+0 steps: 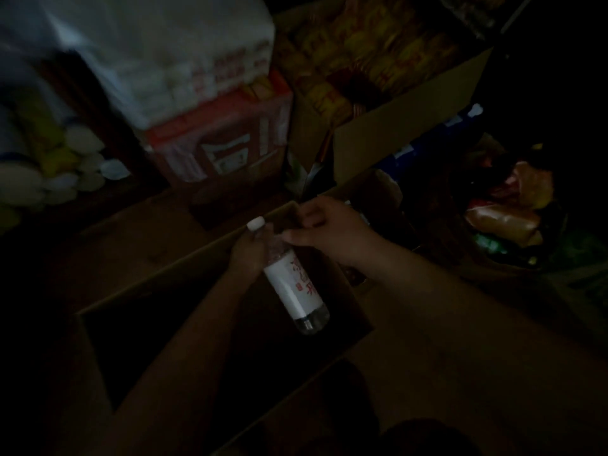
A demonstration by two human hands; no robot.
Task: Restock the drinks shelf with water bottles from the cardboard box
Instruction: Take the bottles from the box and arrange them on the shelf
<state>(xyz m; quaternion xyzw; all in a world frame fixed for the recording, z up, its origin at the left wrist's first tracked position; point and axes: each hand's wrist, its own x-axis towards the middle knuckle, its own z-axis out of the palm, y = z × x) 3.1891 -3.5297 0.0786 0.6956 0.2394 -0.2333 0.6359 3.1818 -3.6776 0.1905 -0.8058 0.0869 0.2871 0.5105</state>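
Observation:
The scene is very dark. A clear water bottle (291, 274) with a white cap and a white label with red characters hangs tilted over an open cardboard box (158, 278), cap pointing up and left. My left hand (248, 253) grips the bottle near its neck from the left. My right hand (329, 230) is at the bottle's shoulder from the right, thumb against it and fingers curled. The inside of the box is black and its contents are hidden.
Behind the box stands a red and white carton (223, 146) with a white wrapped pack (184, 54) on top. A larger open cardboard box (404, 126) of yellow packets is at the back right. Snack bags (506, 209) lie at right, pale round items (75, 166) at left.

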